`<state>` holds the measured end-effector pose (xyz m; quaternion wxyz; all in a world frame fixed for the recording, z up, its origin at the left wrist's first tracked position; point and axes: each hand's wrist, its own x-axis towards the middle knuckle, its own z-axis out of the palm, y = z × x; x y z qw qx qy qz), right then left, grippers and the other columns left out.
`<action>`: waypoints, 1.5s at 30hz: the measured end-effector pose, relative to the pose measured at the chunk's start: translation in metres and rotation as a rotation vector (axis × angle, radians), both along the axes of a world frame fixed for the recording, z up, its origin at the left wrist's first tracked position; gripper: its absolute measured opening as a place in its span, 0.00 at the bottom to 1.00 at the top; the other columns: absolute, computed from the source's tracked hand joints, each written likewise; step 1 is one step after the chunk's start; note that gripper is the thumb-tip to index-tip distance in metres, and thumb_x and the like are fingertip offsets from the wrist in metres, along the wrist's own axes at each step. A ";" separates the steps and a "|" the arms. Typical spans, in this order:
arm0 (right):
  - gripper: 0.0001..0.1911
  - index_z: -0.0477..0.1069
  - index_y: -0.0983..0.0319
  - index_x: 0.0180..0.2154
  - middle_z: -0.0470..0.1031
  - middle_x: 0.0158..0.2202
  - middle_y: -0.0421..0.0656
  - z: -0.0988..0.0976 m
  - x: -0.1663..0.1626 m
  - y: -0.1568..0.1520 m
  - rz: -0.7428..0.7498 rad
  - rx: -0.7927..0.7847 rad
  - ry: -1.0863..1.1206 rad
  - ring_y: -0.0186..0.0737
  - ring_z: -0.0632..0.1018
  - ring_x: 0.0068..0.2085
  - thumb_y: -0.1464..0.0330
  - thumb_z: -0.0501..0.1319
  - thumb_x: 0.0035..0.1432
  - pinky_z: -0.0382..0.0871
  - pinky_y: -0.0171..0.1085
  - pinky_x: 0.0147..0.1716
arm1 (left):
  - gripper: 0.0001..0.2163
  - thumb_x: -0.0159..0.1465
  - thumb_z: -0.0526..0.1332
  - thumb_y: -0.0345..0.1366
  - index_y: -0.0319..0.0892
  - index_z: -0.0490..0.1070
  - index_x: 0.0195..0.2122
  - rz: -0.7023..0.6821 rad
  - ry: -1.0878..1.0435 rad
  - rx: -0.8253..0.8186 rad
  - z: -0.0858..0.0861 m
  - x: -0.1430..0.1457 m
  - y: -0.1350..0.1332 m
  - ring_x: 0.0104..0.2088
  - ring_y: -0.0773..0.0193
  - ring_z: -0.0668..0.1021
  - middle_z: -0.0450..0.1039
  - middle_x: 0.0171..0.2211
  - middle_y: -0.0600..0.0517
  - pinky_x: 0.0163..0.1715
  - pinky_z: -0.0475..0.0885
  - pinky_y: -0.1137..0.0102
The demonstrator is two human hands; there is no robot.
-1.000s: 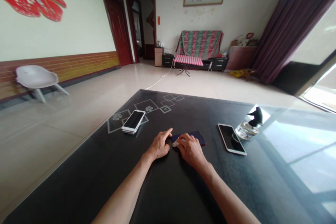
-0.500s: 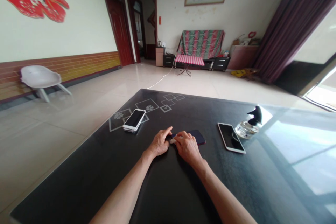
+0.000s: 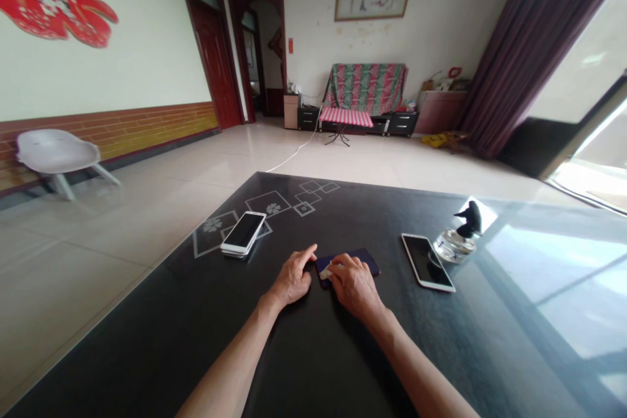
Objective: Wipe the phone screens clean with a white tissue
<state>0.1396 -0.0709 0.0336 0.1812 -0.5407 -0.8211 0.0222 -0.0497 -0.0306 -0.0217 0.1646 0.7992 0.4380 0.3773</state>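
A dark blue phone (image 3: pixel 369 261) lies flat on the black table (image 3: pixel 313 359), partly hidden under my right hand (image 3: pixel 356 286). The fingers of that hand are closed around a small white tissue (image 3: pixel 326 272), pressed down on the phone near its left end. My left hand (image 3: pixel 292 277) rests on the table beside the phone's left edge. Its index finger is stretched out, with the fingertips at or very near that edge; whether they touch cannot be made out. Nothing shows in its grasp.
To the left lies a stack of white phones (image 3: pixel 243 234). On the right are a white-framed phone (image 3: pixel 428 262) and, close behind it, a clear spray bottle (image 3: pixel 455 246) with a black head. A white chair (image 3: pixel 59 151) stands on the floor at far left.
My right hand and the tissue have shifted slightly over the phone, and more of its left end shows. My left hand sits a little farther from it. The whole view has tilted slightly.
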 end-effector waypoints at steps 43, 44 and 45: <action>0.12 0.75 0.56 0.38 0.71 0.46 0.43 -0.016 0.010 -0.009 -0.290 0.085 0.069 0.42 0.69 0.43 0.68 0.52 0.63 0.57 0.38 0.41 | 0.34 0.48 0.52 0.19 0.45 0.62 0.58 0.025 -0.004 -0.008 0.001 -0.001 0.002 0.45 0.61 0.74 0.74 0.43 0.52 0.53 0.69 0.59; 0.12 0.75 0.56 0.38 0.71 0.46 0.44 -0.016 0.017 -0.006 -0.314 0.088 0.068 0.42 0.69 0.42 0.68 0.52 0.63 0.57 0.38 0.41 | 0.34 0.48 0.52 0.19 0.45 0.62 0.58 0.024 -0.006 -0.008 0.001 -0.001 0.002 0.45 0.61 0.74 0.74 0.43 0.52 0.54 0.69 0.59; 0.12 0.75 0.57 0.38 0.71 0.46 0.44 -0.017 0.024 -0.002 -0.337 0.090 0.066 0.42 0.69 0.42 0.68 0.52 0.63 0.56 0.38 0.41 | 0.34 0.48 0.52 0.19 0.45 0.62 0.58 0.024 -0.008 -0.008 0.001 -0.001 0.002 0.45 0.61 0.74 0.74 0.43 0.52 0.54 0.69 0.59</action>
